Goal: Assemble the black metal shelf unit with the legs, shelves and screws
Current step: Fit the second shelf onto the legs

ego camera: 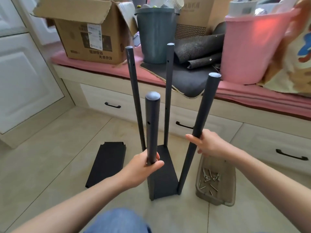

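A black shelf [164,175] stands on the tiled floor with dark round legs rising from its corners. My left hand [143,167] grips the near left leg [152,125] low down. My right hand [210,145] grips the near right leg [200,125] around its middle; this leg leans to the right. Two far legs [135,98] [169,91] stand behind. A second black shelf [107,163] lies flat on the floor to the left. Screws, nuts and a small wrench [210,180] lie in a clear plastic tray [217,199] on the right.
Behind runs a low bench with drawers [107,100] and a pink cushion [252,96]. On it stand a cardboard box [87,32], a grey bin [156,34], rolled dark mats [200,49] and a pink tub [252,46]. A white cabinet [21,78] is on the left. My knee [117,222] is below.
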`<control>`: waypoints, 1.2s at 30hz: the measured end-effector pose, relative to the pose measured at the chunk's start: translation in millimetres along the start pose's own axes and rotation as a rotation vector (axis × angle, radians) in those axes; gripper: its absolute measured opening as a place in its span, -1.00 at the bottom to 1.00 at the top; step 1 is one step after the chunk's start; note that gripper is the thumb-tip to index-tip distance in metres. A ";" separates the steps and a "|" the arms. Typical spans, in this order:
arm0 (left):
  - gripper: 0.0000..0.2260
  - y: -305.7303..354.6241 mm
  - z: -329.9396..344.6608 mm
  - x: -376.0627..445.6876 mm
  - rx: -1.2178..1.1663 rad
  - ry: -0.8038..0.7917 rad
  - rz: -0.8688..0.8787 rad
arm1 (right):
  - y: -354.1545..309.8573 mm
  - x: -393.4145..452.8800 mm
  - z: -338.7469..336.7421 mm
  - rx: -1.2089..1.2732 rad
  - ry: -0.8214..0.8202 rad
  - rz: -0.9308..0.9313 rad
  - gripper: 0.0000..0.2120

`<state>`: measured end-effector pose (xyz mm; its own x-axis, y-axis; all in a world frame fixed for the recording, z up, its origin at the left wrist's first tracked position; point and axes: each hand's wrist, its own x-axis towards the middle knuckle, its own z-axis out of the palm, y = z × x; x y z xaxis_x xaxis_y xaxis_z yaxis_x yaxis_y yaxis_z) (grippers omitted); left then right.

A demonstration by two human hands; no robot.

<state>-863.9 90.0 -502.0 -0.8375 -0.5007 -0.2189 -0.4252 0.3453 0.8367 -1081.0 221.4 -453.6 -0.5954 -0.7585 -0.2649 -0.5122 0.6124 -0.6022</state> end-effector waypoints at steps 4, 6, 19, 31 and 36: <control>-0.77 21.0 6.9 5.3 0.192 -0.141 0.134 | 6.6 9.9 -10.2 -0.014 0.103 0.121 -0.63; -0.81 30.3 11.2 10.6 0.268 -0.180 0.209 | 8.1 18.8 -14.2 -0.010 0.148 0.136 -0.62; -0.87 22.9 -25.3 65.6 -0.027 0.260 0.115 | 44.9 18.8 -27.9 0.204 0.047 0.048 -0.35; -0.34 1.8 -84.3 139.5 -0.274 0.544 0.010 | -3.8 -13.8 14.6 0.369 -0.080 -0.185 -0.72; -0.54 -0.5 -84.0 147.2 -0.299 0.602 0.057 | -6.3 -2.4 3.4 0.392 -0.148 -0.205 -0.82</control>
<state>-958.2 -50.6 -492.5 -0.4814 -0.8732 0.0751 -0.2003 0.1931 0.9605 -1074.3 218.6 -451.8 -0.3975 -0.8960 -0.1980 -0.3204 0.3377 -0.8850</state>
